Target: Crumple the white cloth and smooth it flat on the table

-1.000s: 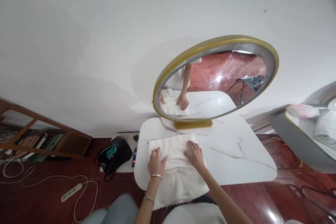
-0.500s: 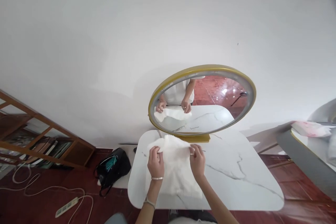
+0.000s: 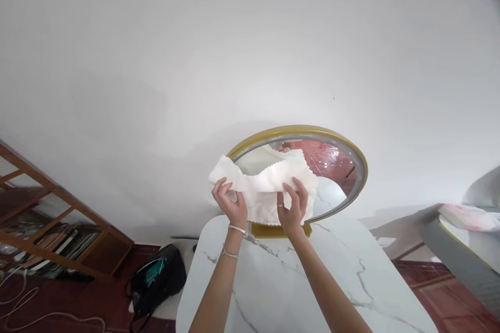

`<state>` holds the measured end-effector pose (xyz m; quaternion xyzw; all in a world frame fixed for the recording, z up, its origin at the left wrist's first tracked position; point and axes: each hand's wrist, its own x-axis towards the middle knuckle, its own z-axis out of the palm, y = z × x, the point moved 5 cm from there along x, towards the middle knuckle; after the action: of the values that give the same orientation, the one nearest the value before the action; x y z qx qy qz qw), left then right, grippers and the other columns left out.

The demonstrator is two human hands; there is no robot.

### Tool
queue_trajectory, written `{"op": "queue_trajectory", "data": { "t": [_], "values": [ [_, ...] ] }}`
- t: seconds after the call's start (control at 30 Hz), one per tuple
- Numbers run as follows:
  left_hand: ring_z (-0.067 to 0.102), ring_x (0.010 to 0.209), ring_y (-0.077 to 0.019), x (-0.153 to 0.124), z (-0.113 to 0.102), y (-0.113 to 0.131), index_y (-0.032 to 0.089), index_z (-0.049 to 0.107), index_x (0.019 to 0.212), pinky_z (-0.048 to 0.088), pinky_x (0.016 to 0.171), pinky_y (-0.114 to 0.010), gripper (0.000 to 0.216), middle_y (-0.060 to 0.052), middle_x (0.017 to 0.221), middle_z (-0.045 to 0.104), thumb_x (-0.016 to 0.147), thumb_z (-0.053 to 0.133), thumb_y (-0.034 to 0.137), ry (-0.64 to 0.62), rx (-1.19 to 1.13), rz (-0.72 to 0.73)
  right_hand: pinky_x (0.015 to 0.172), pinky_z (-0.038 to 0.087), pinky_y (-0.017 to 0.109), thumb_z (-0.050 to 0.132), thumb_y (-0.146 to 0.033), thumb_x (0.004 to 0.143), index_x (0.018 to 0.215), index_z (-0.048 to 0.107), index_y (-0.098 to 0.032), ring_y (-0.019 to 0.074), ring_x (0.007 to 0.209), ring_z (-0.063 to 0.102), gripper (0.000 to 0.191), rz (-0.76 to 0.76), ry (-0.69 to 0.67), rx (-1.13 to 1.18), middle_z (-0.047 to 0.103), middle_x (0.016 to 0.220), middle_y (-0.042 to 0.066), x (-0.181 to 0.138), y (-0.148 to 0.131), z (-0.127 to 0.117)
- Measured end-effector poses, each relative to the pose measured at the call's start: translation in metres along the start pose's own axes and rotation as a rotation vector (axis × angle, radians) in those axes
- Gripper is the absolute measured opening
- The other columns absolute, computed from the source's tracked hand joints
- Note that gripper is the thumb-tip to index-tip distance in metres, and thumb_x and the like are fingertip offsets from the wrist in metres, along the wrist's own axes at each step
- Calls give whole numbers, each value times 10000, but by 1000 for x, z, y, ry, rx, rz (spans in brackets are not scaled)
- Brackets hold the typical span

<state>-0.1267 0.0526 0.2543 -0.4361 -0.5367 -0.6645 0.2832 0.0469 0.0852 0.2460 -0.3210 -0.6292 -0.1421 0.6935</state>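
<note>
A soft white cloth (image 3: 265,183) with a scalloped edge is held up above the table, in front of the mirror. Its top sags in the middle, and part hangs down behind my hands. My left hand (image 3: 231,204) grips it at the left, thumb below and fingers over the fabric. At the right my right hand (image 3: 292,207), wearing a ring, pinches it the same way. Whether the cloth is a towel or a garment I cannot tell. Behind it stands an oval, gold-rimmed mirror (image 3: 336,158), partly covered by the cloth.
The mirror's gold base (image 3: 269,231) rests on a white marbled table (image 3: 312,281). On the floor to the left are a black bag (image 3: 166,276) and a cable (image 3: 58,315), beside a wooden shelf (image 3: 103,250). Another table (image 3: 449,250) with a white-and-pink package (image 3: 469,217) stands right.
Both hands have lifted the cloth off the table and carried it forward, up in front of the mirror. The view has tilted, so the mirror sits lower in the picture.
</note>
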Motion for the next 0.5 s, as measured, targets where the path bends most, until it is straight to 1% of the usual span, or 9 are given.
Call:
{"op": "queue_trajectory", "data": {
  "t": [0.07, 0.13, 0.2, 0.27, 0.33, 0.4, 0.5],
  "values": [
    [468, 1179, -222, -2, 9, -7, 195, 460, 1068, 446, 896, -395, 238, -142, 1208, 504, 839, 488, 134, 30, 56, 56, 848, 501, 374, 498, -139, 887, 1329, 441, -244, 258, 1223, 512, 458, -68, -92, -22, 465, 1358, 166, -5, 5, 19],
    [382, 1296, -247, -4, 16, -10, 196, 453, 1094, 406, 978, -449, 251, -160, 1306, 450, 850, 483, 142, 30, 89, 129, 868, 464, 375, 495, -134, 892, 1388, 374, -231, 274, 1263, 479, 519, -149, -200, -52, 427, 1406, 196, -13, 7, 35],
    [315, 1364, -256, -6, 24, -13, 199, 474, 1072, 369, 1034, -480, 209, -150, 1342, 436, 876, 438, 137, -24, 79, 182, 886, 426, 384, 481, -147, 903, 1420, 332, -212, 290, 1284, 458, 542, -208, -279, -86, 419, 1417, 221, -21, 10, 46],
    [293, 1387, -252, -8, 31, -16, 196, 507, 1062, 338, 1071, -490, 211, -141, 1349, 452, 898, 389, 135, -76, 62, 204, 905, 397, 406, 478, -184, 909, 1424, 340, -209, 306, 1283, 455, 534, -233, -318, -122, 414, 1422, 227, -28, 14, 55],
    [273, 1400, -254, -11, 37, -21, 184, 534, 1105, 304, 1097, -494, 261, -158, 1376, 448, 910, 366, 145, -97, 95, 213, 909, 385, 420, 500, -238, 902, 1401, 394, -226, 316, 1248, 487, 511, -245, -311, -169, 427, 1418, 213, -30, 18, 61],
    [243, 1412, -258, -14, 42, -26, 164, 543, 1167, 266, 1117, -500, 314, -186, 1398, 437, 919, 351, 163, -99, 159, 237, 892, 391, 410, 526, -284, 889, 1369, 451, -263, 302, 1172, 545, 487, -279, -265, -204, 473, 1395, 174, -27, 19, 64],
    [219, 1420, -256, -13, 46, -32, 147, 560, 1205, 224, 1134, -501, 355, -204, 1399, 448, 938, 340, 225, -72, 222, 246, 834, 413, 347, 549, -311, 873, 1340, 486, -339, 225, 969, 614, 472, -352, -183, -201, 563, 1326, 80, -12, 16, 67]
  ]
}}
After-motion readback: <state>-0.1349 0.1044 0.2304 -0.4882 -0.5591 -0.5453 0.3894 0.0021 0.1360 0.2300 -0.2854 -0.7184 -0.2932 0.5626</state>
